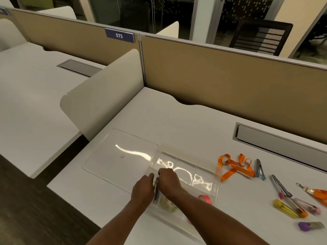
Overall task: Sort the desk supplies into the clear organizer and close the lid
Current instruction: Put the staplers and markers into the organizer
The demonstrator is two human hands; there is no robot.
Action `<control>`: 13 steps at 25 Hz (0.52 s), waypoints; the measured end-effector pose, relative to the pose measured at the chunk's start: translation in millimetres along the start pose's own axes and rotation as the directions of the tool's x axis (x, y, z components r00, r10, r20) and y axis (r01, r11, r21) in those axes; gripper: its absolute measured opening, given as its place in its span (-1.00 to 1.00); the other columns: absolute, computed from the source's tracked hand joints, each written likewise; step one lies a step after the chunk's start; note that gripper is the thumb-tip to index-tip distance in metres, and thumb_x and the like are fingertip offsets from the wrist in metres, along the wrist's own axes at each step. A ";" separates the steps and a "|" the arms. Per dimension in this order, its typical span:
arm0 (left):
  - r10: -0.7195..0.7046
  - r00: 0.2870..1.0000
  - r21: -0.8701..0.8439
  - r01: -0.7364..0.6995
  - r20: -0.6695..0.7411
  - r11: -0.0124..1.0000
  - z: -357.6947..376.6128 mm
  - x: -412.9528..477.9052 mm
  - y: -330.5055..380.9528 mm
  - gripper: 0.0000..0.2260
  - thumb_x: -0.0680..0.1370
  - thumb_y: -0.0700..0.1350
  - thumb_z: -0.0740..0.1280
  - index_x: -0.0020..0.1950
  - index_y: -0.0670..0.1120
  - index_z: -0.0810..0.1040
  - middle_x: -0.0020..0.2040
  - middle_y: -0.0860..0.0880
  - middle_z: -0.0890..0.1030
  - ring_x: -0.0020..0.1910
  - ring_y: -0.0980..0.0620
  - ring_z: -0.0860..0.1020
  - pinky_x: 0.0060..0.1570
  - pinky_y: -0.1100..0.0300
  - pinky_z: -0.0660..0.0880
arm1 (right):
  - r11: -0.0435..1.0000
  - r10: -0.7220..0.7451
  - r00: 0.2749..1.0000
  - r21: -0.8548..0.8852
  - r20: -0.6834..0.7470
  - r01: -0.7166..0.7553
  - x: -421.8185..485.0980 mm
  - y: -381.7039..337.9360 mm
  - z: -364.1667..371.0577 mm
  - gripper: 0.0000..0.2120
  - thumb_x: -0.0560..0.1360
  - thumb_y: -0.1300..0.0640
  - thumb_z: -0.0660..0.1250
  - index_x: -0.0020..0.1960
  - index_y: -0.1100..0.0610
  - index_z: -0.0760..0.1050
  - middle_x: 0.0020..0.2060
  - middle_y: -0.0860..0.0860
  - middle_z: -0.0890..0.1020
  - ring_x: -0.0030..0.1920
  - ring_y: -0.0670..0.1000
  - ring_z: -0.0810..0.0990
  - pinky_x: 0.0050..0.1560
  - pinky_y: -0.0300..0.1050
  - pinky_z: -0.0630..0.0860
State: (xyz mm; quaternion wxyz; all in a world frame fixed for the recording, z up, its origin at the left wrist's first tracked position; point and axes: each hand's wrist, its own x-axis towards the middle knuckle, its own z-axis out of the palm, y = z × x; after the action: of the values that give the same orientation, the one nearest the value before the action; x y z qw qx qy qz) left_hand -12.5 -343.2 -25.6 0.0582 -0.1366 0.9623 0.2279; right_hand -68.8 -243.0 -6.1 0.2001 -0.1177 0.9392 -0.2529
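2 orange lanyards [235, 167] [317, 192], 1 pink tape roll [205, 199], 1 organizer [218, 171], 1 lid [113, 156].

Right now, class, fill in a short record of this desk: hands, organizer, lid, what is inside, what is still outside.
hands: left hand and right hand together hold a silver item over the organizer's near left corner
organizer: clear, open, on the desk
lid: flat on the desk, left of the organizer
inside: pink tape roll, pale roll
outside, right: orange strap, pens, purple-capped item
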 end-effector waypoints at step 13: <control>0.261 0.962 -0.070 -0.267 -0.082 0.961 14.8 -0.9 126.5 -0.89 0.49 -0.05 0.30 0.01 0.03 0.52 -0.10 0.08 0.49 -0.12 0.07 0.52 -0.27 0.22 0.33 | 0.976 0.136 0.963 0.197 -0.232 -0.091 -56.3 99.5 -79.2 -0.75 0.51 -0.10 0.23 -0.01 -0.02 0.62 -0.08 -0.06 0.66 -0.04 -0.02 0.61 -0.09 -0.09 0.52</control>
State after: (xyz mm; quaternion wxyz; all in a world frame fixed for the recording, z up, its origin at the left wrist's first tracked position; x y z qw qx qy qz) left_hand -47.5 -227.6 14.8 -0.0128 -0.0173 0.9634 0.2670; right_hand -64.9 -106.9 22.5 0.1074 -0.0125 0.9344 -0.3393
